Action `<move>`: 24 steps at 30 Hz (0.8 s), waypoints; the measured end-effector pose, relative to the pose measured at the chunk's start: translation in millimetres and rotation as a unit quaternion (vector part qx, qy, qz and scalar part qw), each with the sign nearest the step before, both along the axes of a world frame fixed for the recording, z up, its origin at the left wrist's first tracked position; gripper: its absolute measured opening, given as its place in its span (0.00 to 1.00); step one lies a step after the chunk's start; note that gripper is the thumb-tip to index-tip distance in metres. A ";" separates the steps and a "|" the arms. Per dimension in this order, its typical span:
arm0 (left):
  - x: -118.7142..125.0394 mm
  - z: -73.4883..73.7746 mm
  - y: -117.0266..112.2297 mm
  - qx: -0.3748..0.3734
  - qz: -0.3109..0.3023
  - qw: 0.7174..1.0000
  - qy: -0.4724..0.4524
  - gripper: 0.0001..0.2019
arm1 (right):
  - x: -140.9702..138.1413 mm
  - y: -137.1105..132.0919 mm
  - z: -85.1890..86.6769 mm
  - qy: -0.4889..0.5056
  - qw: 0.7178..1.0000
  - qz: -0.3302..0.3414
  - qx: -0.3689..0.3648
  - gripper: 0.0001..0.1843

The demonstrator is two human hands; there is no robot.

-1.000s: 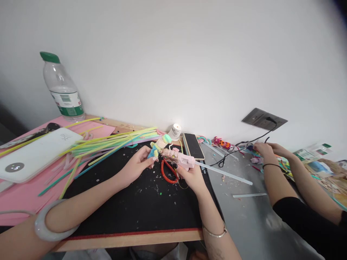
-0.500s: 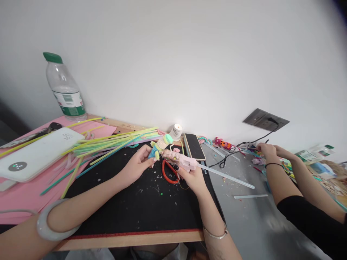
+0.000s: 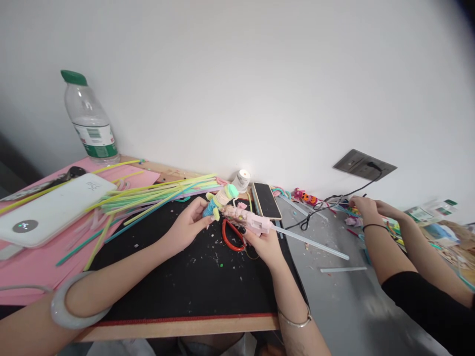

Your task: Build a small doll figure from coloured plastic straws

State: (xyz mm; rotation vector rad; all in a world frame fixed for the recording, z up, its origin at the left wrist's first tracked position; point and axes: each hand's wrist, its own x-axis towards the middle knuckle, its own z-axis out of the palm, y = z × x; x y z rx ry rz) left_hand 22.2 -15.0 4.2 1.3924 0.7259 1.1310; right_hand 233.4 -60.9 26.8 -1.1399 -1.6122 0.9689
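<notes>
My left hand [image 3: 192, 220] is closed around a small pipe-cleaner figure [image 3: 218, 200], blue below, pale in the middle and green at the top, tilted to the right. In my right hand [image 3: 261, 242] is a pink glue gun [image 3: 254, 221], its soiled front end close against the figure; whether they touch I cannot tell. A long clear glue stick [image 3: 315, 243] sticks out of the gun's rear to the right. Red-handled scissors [image 3: 232, 242] lie on the black mat [image 3: 178, 287] below the gun, their blades hidden.
Pipe cleaners [image 3: 159, 195] and a white power bank [image 3: 55, 207] cover the pink paper at left, near a bottle [image 3: 91, 118]. A paper cup [image 3: 242, 181] and a phone [image 3: 266, 200] lie behind my hands. At right, a co-worker's hands [image 3: 371, 210] reach past a black cable [image 3: 326, 207].
Both of my hands hold almost still with the figure and the glue gun. The co-worker's hands have shifted very slightly.
</notes>
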 end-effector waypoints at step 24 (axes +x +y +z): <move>-4.5 -2.3 0.6 0.021 0.029 0.996 0.076 0.09 | 1.1 -0.9 -0.8 -0.042 0.998 -0.035 0.035 0.11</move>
